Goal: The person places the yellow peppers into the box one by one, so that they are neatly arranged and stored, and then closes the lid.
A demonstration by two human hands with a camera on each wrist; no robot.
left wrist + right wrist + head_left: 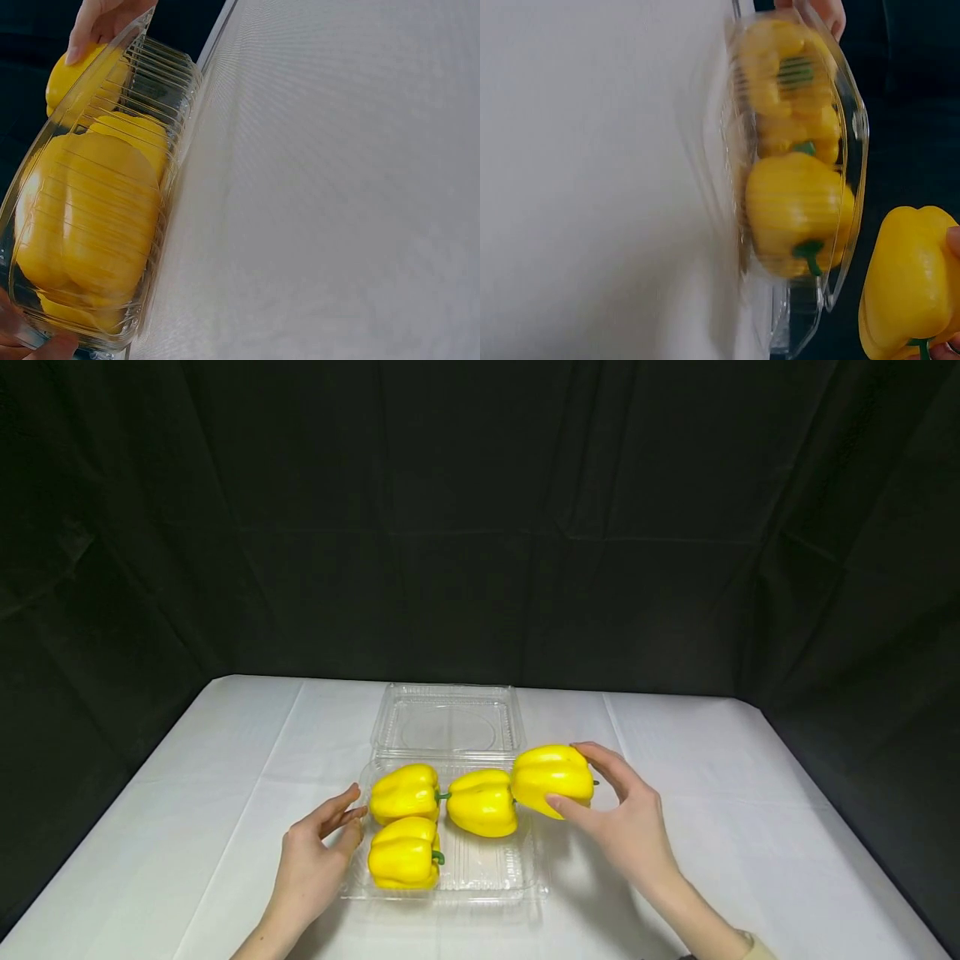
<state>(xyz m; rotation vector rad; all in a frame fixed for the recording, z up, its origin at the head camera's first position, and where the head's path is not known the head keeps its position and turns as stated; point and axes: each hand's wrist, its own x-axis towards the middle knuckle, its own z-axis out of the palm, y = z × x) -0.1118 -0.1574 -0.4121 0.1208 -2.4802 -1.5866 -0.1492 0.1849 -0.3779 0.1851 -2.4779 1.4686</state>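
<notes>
A clear plastic container (487, 885) with a hinged lid (450, 727) lies open on the table. Inside are three yellow bell peppers: one at back left (405, 793), one at front left (403, 856), one at back right (482, 803). My left hand (311, 860) holds the container's left edge, its thumb and fingers at the rim and wall. My right hand (626, 818) grips a fourth yellow bell pepper (551, 777), thumb in front and fingers behind. This pepper (911, 285) is raised above the container's right side, its stem pointing right in the head view.
A white cloth (750, 827) covers the table. Black curtains (480, 527) hang behind it and at both sides. The lid lies folded back toward the far edge. The container's front right part (491, 864) shows bare plastic.
</notes>
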